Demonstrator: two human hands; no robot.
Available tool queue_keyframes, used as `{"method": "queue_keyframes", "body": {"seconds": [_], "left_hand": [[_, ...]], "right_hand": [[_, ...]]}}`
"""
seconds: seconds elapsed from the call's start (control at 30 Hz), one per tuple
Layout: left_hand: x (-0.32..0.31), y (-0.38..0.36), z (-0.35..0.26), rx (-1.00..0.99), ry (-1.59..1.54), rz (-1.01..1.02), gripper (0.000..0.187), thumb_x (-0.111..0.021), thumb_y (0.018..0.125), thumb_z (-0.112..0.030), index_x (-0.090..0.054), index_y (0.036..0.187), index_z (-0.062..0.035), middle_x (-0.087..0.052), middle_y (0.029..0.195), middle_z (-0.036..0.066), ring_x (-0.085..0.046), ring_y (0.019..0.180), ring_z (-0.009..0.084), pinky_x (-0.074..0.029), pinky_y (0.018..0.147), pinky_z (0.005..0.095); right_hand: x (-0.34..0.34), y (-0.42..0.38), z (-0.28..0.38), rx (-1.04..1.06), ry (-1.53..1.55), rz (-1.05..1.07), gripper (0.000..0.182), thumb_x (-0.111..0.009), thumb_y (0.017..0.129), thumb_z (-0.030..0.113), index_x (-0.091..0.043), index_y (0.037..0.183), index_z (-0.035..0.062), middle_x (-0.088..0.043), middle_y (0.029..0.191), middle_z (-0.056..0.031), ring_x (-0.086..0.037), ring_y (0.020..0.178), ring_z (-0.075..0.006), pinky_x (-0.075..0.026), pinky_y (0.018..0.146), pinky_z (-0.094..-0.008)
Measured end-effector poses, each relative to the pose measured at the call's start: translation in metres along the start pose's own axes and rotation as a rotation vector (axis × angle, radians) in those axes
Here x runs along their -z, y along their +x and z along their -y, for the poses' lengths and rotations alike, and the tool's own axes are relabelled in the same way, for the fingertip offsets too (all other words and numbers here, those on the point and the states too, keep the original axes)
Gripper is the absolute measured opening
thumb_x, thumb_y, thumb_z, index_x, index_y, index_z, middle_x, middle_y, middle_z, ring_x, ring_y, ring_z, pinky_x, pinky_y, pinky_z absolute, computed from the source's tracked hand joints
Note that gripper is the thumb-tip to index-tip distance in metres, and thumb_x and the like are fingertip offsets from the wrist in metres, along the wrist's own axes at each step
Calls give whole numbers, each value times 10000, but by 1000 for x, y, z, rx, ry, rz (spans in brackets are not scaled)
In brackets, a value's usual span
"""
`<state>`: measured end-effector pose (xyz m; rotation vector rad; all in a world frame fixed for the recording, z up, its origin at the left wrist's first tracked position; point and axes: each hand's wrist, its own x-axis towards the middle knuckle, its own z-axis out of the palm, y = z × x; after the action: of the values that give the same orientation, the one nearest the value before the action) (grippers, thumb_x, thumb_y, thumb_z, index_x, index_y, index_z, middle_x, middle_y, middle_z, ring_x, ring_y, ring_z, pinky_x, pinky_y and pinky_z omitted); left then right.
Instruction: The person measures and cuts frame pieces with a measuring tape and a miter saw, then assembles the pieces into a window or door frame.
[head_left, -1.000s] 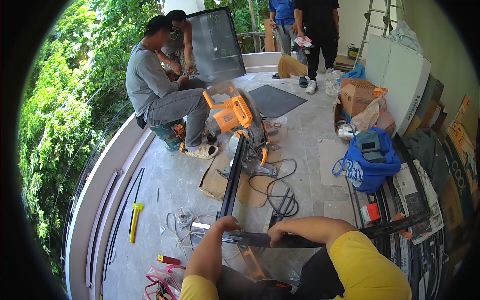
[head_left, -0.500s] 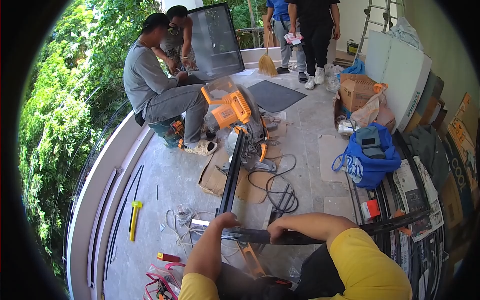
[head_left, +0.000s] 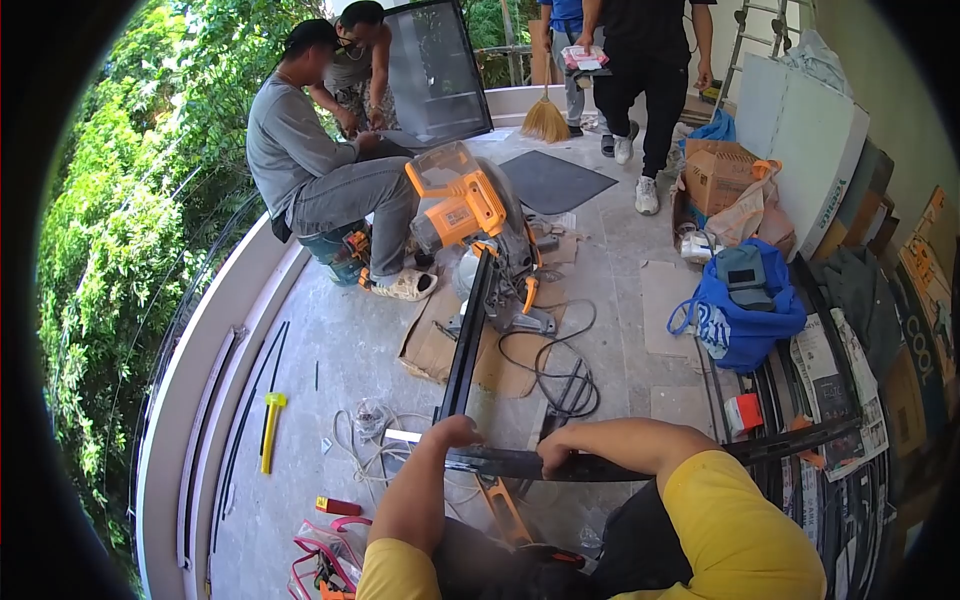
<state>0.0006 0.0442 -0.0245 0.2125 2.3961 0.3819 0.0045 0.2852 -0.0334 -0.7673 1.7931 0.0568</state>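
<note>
A large black metal frame [head_left: 610, 468] lies across in front of my body, with one long side running away toward the miter saw [head_left: 465, 210] and the other side to the right. My left hand [head_left: 455, 432] is closed around the frame by its near left corner, fingers partly hidden. My right hand [head_left: 556, 448] grips the near bar a little to the right of that corner. Beneath the corner, an orange and black tool part [head_left: 502, 508] shows between my legs. A pale strip [head_left: 403, 436] sticks out left of my left hand.
A seated person [head_left: 310, 170] and another leaning person are beyond the saw. A person in black [head_left: 645, 90] walks at the back near a broom [head_left: 545, 120]. A cable [head_left: 570, 385], yellow-handled tool [head_left: 270, 430], blue bag [head_left: 750, 320] and cardboard box [head_left: 715, 175] lie around.
The person in black has stepped forward and to the right. The person at the back left has bent lower. My hands keep their places on the frame, with only a slight view shift.
</note>
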Motion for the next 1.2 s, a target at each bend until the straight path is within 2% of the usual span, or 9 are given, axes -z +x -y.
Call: {"method": "queue_keyframes", "body": {"seconds": [0.57,0.67,0.77,0.83,0.97,1.03,1.2], "left_hand": [[-6,6,7,-9,39,-27,624,-646,772,-455,-568,1190,2,-586,1162,218,-571,1069,332,-458,899,366],[-7,7,8,8,24,-20,596,-629,753,-439,-588,1173,-18,-570,1203,190,-535,1127,323,-413,960,365],[-5,4,5,19,32,-8,589,-620,761,-445,-593,1168,-20,-571,1202,189,-535,1128,324,-413,959,366],[-4,1,3,-9,20,-29,604,-643,780,-436,-570,1184,7,-594,1145,222,-588,1039,331,-462,889,369],[-6,3,7,-33,45,-50,608,-652,772,-434,-571,1181,9,-600,1133,223,-597,1022,328,-473,870,369],[-5,3,7,13,11,-20,589,-628,747,-434,-597,1158,-14,-583,1180,192,-550,1106,323,-422,949,365],[-4,0,7,-3,-14,-38,583,-639,736,-418,-599,1152,-12,-588,1170,194,-555,1098,324,-427,943,364]], "right_hand": [[-2,7,-4,13,6,10,563,-650,787,379,-563,1165,-28,-636,1041,-141,-641,893,-280,-533,727,-391],[-1,3,-1,14,5,21,561,-651,787,374,-560,1167,-29,-635,1041,-140,-641,891,-280,-532,727,-398],[0,1,-1,12,5,23,556,-650,789,371,-559,1173,-21,-631,1046,-142,-638,901,-280,-530,732,-404],[0,1,0,17,5,17,556,-649,790,371,-558,1178,-16,-628,1053,-144,-635,911,-279,-528,737,-405],[-1,5,-2,-4,1,18,568,-645,792,380,-548,1197,-6,-612,1094,-154,-621,954,-284,-525,754,-408],[0,2,0,-7,-2,19,572,-644,793,381,-544,1203,-5,-607,1108,-156,-617,968,-286,-524,760,-407],[2,-5,3,0,-15,27,592,-644,794,387,-535,1207,-22,-604,1121,-163,-617,975,-295,-527,771,-409]]}}
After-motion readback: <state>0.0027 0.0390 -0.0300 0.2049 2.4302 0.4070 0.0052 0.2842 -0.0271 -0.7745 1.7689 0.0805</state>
